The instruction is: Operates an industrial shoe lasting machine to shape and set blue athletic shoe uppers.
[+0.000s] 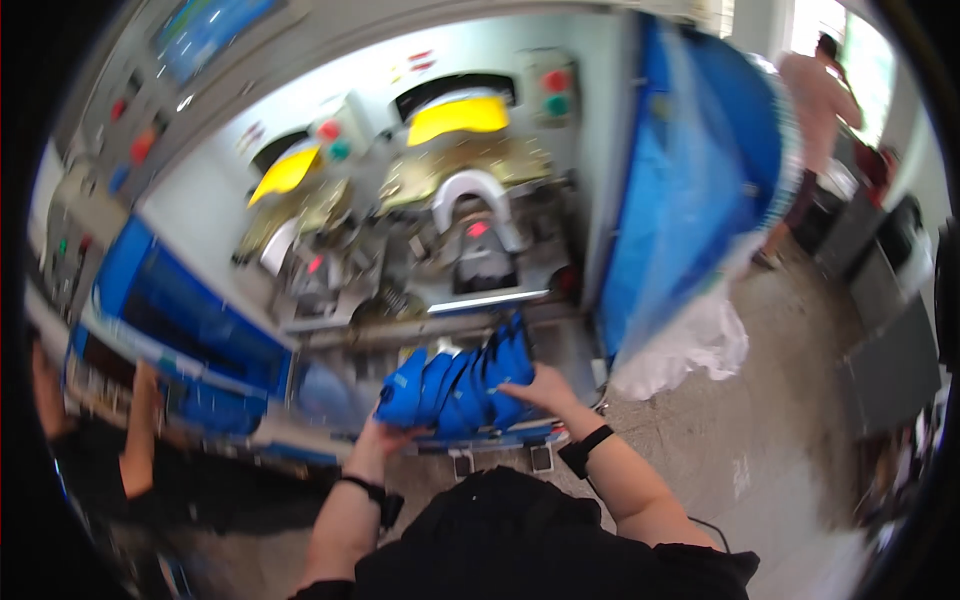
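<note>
In front of me, at the front of the machine, is a row of several blue shoe uppers (455,392), packed side by side and slightly blurred. My left hand (392,434) grips the row's left end from below, its fingers partly hidden by the blue material. At the other end my right hand (540,388) is closed against the row, with the thumb side lying over the blue pieces. Beyond them stands a two-station moulding machine (350,75). Its right station has a white curved form (480,187) around a dark block; a similar form (280,248) shows at the left.
Yellow flaps (457,118) hang above both stations, near red and green buttons (555,92). A blue panel with clear plastic (680,180) borders the right; white cloth or sheeting (690,345) hangs below. At left a co-worker's arm (140,430) reaches in. Another person (815,110) stands far right.
</note>
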The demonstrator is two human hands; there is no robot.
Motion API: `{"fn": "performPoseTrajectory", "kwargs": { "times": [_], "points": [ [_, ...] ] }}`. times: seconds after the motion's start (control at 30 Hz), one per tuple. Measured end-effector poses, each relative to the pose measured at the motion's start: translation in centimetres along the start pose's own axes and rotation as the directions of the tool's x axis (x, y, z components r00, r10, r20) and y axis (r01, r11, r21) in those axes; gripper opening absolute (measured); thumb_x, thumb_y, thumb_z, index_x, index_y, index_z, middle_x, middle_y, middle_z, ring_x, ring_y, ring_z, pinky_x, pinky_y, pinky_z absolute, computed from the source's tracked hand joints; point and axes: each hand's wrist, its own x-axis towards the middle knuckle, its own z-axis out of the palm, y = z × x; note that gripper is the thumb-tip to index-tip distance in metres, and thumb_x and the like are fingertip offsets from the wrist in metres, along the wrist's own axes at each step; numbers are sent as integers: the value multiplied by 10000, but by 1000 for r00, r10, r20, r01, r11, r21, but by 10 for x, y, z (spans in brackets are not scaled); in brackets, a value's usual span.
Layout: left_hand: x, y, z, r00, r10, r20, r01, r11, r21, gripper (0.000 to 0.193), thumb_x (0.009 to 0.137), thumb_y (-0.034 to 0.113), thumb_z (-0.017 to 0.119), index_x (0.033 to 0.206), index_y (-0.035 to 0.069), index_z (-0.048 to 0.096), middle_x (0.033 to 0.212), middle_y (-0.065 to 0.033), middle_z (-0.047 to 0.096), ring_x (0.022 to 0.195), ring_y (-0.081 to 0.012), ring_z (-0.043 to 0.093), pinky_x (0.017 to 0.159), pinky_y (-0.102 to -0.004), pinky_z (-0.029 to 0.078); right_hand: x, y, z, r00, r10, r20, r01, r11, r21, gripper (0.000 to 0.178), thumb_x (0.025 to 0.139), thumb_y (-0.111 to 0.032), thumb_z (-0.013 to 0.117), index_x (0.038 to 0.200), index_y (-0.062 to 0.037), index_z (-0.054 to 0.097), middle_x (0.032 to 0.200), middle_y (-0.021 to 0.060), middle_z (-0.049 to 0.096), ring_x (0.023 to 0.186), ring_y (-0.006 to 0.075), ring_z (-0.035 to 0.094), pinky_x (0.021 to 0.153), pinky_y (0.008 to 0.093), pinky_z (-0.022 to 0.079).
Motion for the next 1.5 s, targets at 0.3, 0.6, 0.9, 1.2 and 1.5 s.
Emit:
{"fn": "performPoseTrajectory", "kwargs": {
  "times": [0.3, 0.6, 0.9, 1.2, 1.5],
  "points": [
    [-50, 19, 3, 986, -23, -162, 42, 993, 114, 696, 907, 619, 508, 1423, 162, 408, 1347, -192, 524, 1174, -418, 547, 901, -665, 426, 19, 13, 29, 995, -43, 88, 40, 999, 37, 853, 626, -497, 850, 1229, 38, 570, 1123, 197, 669, 1044, 303, 654, 926, 365, 499],
    [-94, -38, 34, 981, 148, 121, -141, 988, -70, 905, 849, 465, 691, 1518, 348, 93, 1537, -97, 253, 1321, -415, 405, 875, -680, 473, -20, 10, 25, 962, 5, 272, -169, 795, 583, 674, 695, -96, 838, 1273, 40, 519, 1161, 146, 644, 1030, 244, 642, 915, 373, 519],
    [-224, -90, -5, 917, 394, 68, -382, 913, -145, 928, 821, 353, 727, 1534, 342, 133, 1539, -74, 264, 1315, -349, 428, 887, -609, 499, -106, -26, 68, 919, -223, 324, -78, 703, 707, 754, 703, -84, 819, 1347, 24, 442, 1285, 133, 563, 1196, 242, 535, 1035, 388, 415],
    [-435, -300, -82, 648, 639, -415, -734, 669, -115, 884, 856, 376, 698, 1544, 230, 163, 1550, -74, 259, 1385, -275, 354, 1077, -469, 398, -264, -50, 205, 601, -282, 748, -169, 870, 463, 657, 754, -108, 798, 1308, 37, 476, 1204, 132, 613, 1113, 222, 587, 979, 364, 463],
    [-661, -585, -37, 192, 493, -849, -975, 194, -108, 863, 863, 559, 633, 1519, 169, 230, 1499, -122, 383, 1312, -357, 442, 995, -648, 400, -530, -42, 336, 131, -199, 971, -356, 905, 233, 425, 958, -186, 596, 1305, 36, 488, 1259, 125, 589, 1115, 200, 585, 952, 344, 470]
  ]
}}
